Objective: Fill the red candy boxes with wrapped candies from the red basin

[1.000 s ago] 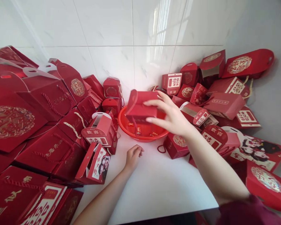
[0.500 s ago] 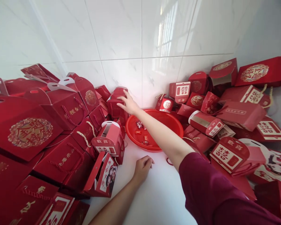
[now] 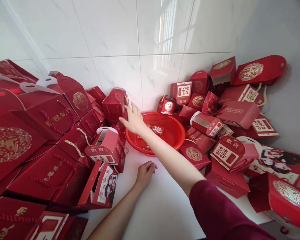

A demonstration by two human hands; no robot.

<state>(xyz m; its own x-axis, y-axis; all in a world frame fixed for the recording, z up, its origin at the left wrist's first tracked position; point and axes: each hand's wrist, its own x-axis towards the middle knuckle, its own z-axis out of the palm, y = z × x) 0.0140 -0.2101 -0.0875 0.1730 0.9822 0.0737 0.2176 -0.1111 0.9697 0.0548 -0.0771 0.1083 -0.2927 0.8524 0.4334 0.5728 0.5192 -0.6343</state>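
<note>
1. The right hand [image 3: 133, 120] has its fingers spread apart — it is above the left rim of the red basket [image 3: 175, 134].
2. The upright red box [image 3: 112, 108] stands just left of the basket, beside these fingers; whether they touch it, I cannot tell.
3. The left hand [image 3: 144, 174] is loosely curled on the white table [image 3: 162, 206], in front of the basket; whether it pinches something, I cannot tell.
4. Small wrapped pieces [image 3: 157, 130] lie inside the basket.
5. Piled boxes [image 3: 237, 113] are right of the basket — behind it, a tiled wall [image 3: 115, 30].
</note>
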